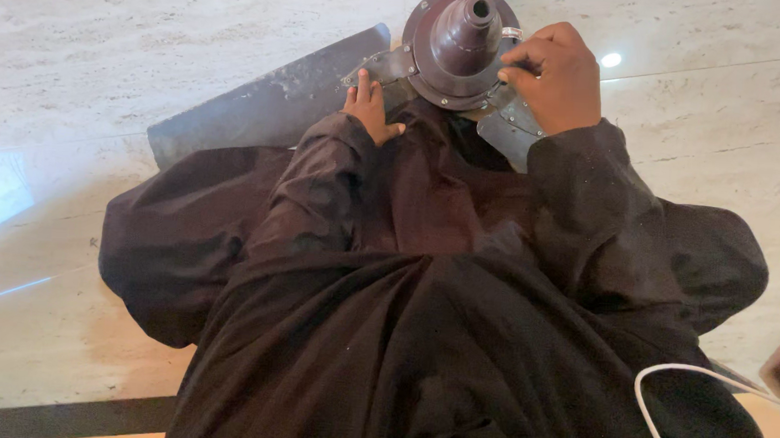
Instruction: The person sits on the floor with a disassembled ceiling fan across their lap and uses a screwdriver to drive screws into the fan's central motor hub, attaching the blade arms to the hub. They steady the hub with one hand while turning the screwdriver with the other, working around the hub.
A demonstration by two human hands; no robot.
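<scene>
Right hand point(551, 75) grips my ceiling fan motor housing point(457, 45) at top centre; left hand point(370, 108) rests half-open on a blade bracket point(384, 66). One blade point(261, 105) remains attached, upper left.

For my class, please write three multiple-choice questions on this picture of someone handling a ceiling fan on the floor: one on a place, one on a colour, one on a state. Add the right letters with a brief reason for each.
1. Where does the left hand rest?
A. on the white cable
B. on the blade bracket beside the fan motor housing
C. flat on the floor

2. What colour is the fan motor housing?
A. dark brown
B. bright yellow
C. white

3. What is the state of the right hand?
A. hanging free above the fan
B. tucked inside the sleeve
C. curled on the housing's rim

Answers: 1 B, its fingers lie on the metal bracket at the fan blade root. 2 A, the dome is dark brown against the pale floor. 3 C, its fingers bend over the rim's right edge.
</scene>
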